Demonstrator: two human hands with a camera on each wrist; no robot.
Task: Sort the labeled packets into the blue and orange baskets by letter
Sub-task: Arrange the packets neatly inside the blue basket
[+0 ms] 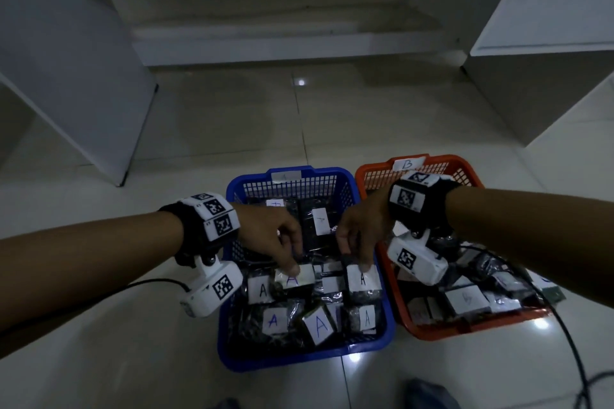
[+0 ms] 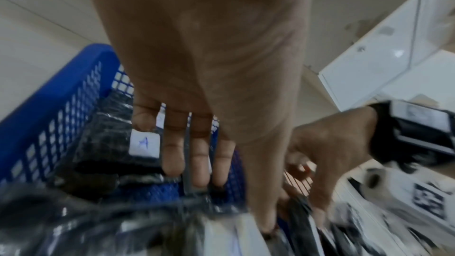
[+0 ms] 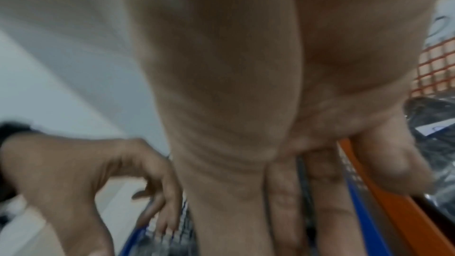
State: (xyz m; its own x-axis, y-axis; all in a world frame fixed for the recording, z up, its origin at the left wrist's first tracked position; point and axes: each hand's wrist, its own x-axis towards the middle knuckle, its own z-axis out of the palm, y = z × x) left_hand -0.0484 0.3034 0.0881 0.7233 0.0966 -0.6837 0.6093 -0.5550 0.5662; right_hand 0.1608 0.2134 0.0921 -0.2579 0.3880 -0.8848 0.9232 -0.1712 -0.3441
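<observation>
The blue basket [image 1: 378, 276] holds several dark plastic packets with white "A" labels. The orange basket [image 1: 428, 332], tagged "B", stands touching it on the right with several packets inside. My left hand [image 1: 292, 259] reaches down into the blue basket and pinches the top edge of an A packet [image 1: 294, 279], thumb in front and fingers behind. My right hand [image 1: 354, 256] does the same on another A packet [image 1: 363, 279] close to the right. In the left wrist view the thumb [image 2: 263, 211] meets a white label. The right wrist view is blurred.
Both baskets sit on a pale tiled floor [image 1: 232, 129]. White cabinets [image 1: 66, 76] stand at left and at right [image 1: 548, 26], with a step behind. A black cable [image 1: 571, 335] runs along the floor right of the orange basket. A small greenish packet [image 1: 553, 295] lies there too.
</observation>
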